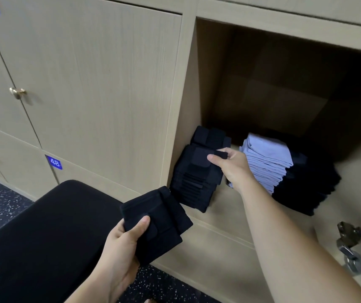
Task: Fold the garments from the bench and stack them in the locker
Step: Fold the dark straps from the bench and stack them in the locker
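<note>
Locker (203,73): door open, three stacks on its floor.
Dark stack (191,182): against the locker's left wall, at the front edge.
Right hand (233,168): inside the locker mouth, pinching the top piece (203,156) of the dark stack, thumb on top, fingers curled round its right edge.
Left hand (120,243): just outside the locker, below its sill, gripping a folded garment (162,217); thumb pressed on top, fingers hidden beneath.
Blue stack (267,158): mid-locker, beside the right hand.
Black stack (306,189): further right in the locker.
Bench (44,226): in front of the locker, to its left.
</note>
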### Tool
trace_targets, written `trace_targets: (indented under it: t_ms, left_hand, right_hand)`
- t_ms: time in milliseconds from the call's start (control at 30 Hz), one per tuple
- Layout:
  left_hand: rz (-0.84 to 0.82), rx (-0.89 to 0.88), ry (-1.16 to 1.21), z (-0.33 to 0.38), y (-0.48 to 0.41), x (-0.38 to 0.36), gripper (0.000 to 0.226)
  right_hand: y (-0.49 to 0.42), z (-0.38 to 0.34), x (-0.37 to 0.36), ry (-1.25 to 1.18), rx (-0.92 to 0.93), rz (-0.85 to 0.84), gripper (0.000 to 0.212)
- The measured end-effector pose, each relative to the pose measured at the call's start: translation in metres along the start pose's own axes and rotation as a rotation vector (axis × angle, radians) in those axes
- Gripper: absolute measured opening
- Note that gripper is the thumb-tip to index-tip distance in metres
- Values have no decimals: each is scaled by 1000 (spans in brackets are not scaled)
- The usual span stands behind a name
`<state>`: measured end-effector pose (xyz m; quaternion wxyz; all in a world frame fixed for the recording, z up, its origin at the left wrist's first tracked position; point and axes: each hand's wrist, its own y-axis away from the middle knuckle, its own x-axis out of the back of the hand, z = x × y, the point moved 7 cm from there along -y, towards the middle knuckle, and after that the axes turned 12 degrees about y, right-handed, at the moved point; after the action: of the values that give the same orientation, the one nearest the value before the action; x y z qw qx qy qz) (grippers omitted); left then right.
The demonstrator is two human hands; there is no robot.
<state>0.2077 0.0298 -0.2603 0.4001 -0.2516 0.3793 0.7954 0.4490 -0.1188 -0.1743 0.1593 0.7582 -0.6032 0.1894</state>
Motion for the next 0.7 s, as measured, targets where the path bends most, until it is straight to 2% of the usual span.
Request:
trace_targets:
  t_ms: [200, 333, 500, 700]
  left_hand:
    - [-6, 24, 22, -8, -4, 3, 25]
    - [-10, 14, 8, -9, -4, 2, 27]
    - [-15, 8, 14, -5, -2, -3, 26]
    - [-15, -13, -9, 7, 11, -12, 21]
  right_hand:
    - [-10, 19, -5, 182, -27, 169, 17]
    - [-6, 30, -11, 126, -82, 225, 22]
    - [0, 30, -12, 176, -122, 294, 37]
    - [21, 16, 4, 169, -103, 364, 45]
